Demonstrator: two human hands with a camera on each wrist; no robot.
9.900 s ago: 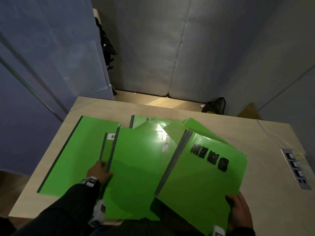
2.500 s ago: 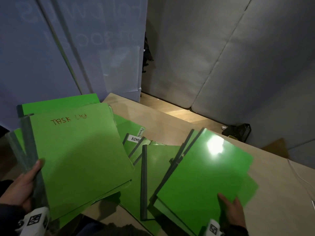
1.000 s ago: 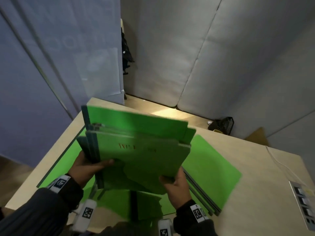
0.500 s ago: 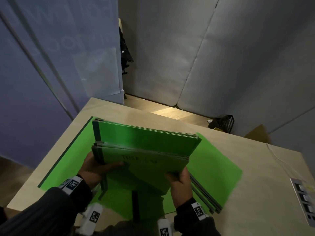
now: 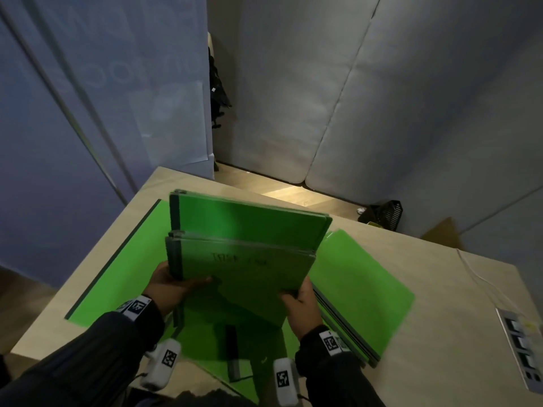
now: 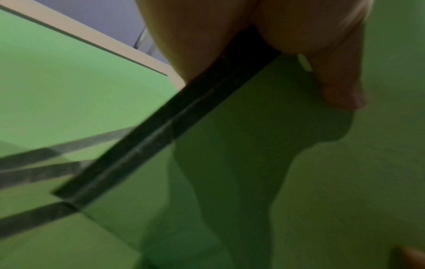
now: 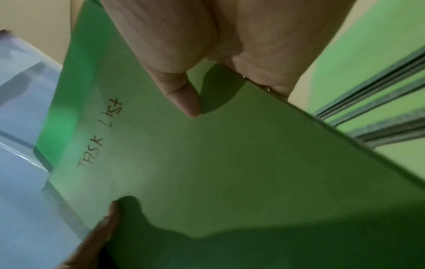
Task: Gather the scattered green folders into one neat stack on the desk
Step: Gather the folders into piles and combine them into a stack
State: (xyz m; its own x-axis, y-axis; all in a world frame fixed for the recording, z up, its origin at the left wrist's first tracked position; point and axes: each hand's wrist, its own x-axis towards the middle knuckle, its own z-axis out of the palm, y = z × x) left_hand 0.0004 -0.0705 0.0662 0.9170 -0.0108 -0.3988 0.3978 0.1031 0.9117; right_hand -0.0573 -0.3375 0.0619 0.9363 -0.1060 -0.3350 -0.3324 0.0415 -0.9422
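I see both hands, left (image 5: 172, 284) and right (image 5: 302, 304), thumbs curled on a folder bundle (image 5: 249, 259) raised above the desk (image 5: 440, 289), more folders (image 5: 361, 292) lying beneath

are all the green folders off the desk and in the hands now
No: both hands hold a bundle of folders, but loose green folders lie on the desk beneath and beside it.

I see a bundle of green folders (image 5: 246, 259) held tilted above the desk, dark spines to the left, the front one marked "TASK List" in handwriting and the rear ones sticking up higher behind it. A large green folder (image 5: 126, 254) lies flat at the desk's left, and a small stack of green folders (image 5: 361, 295) lies flat at the right, grey spines along its near edge.
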